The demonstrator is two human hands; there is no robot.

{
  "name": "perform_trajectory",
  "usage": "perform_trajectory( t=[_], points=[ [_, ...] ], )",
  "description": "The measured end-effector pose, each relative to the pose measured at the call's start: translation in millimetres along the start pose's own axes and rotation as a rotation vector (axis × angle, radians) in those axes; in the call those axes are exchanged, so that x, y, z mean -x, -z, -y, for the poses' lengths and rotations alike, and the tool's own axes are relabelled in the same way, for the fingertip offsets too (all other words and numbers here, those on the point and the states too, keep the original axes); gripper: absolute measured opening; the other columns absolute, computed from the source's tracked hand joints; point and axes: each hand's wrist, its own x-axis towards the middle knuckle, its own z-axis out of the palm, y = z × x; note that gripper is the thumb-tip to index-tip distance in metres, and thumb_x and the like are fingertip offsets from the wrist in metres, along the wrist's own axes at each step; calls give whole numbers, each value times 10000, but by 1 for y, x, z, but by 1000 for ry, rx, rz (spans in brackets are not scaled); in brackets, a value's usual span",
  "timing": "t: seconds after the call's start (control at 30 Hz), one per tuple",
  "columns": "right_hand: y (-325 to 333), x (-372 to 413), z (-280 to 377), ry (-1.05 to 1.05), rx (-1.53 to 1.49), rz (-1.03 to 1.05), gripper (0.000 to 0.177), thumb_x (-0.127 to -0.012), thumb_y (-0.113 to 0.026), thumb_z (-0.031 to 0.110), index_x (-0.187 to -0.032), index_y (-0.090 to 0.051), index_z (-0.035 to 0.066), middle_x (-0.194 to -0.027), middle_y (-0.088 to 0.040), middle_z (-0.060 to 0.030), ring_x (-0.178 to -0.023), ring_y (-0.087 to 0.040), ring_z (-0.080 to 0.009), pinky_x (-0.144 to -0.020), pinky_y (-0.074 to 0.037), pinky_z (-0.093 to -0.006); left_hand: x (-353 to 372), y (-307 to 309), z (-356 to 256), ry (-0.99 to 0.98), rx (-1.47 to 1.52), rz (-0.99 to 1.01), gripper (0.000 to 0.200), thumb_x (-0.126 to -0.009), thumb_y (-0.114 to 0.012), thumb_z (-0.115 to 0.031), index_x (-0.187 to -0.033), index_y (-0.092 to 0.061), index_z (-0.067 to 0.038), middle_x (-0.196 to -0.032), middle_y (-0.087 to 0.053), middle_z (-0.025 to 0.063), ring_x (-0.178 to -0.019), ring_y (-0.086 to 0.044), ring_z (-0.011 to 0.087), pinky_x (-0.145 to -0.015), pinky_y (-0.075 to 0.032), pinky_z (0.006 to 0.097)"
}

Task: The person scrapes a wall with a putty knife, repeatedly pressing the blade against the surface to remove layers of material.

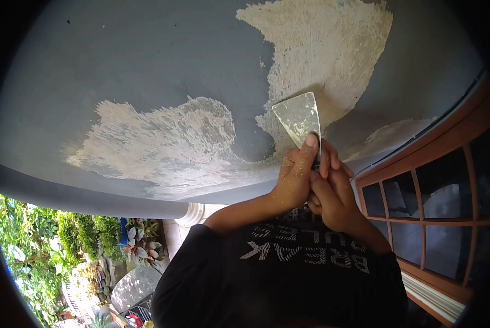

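A flat scraper (298, 115) with a wide, pale-smeared metal blade is held up against the grey painted ceiling (146, 65). Its blade edge lies at the border of a large bare patch (327, 60) where the paint is gone. My left hand (295, 174) is closed around the scraper, with its thumb pressed along the base of the blade. Dust and small flakes cling to that hand and wrist. Closed just beside it, my right hand (334, 194) grips the scraper lower down. The handle is mostly hidden by my fingers.
Another rough bare patch (174, 142) spreads to the left, and a smaller one (398, 131) lies near the wall on the right. A brown-framed window (420, 218) stands at right. Beyond a white column top (192, 214), garden plants (81, 235) fill the lower left.
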Motion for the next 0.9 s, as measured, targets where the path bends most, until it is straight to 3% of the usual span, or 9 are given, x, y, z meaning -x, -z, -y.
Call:
perform_trajectory(
  t=[0.13,0.9],
  points=[
    [2,-8,2,-40,-25,83,71,-952,-450,92,-940,-452,22,-630,-462,0,-497,-422,-46,-442,-318,-217,-1,1,-3,-21,-22,6,567,-1021,-228,-415,-666,-445,-30,-802,-528,105,-816,-655,279,-694,-539,323],
    [5,-5,2,4,-1,29,109,-952,-458,113,-925,-460,7,-646,-475,-18,-511,-435,-62,-454,-335,-235,-4,-6,-1,18,-71,4,582,-1011,-271,-444,-647,-437,-21,-786,-523,109,-792,-656,286,-692,-532,328]
  ],
)
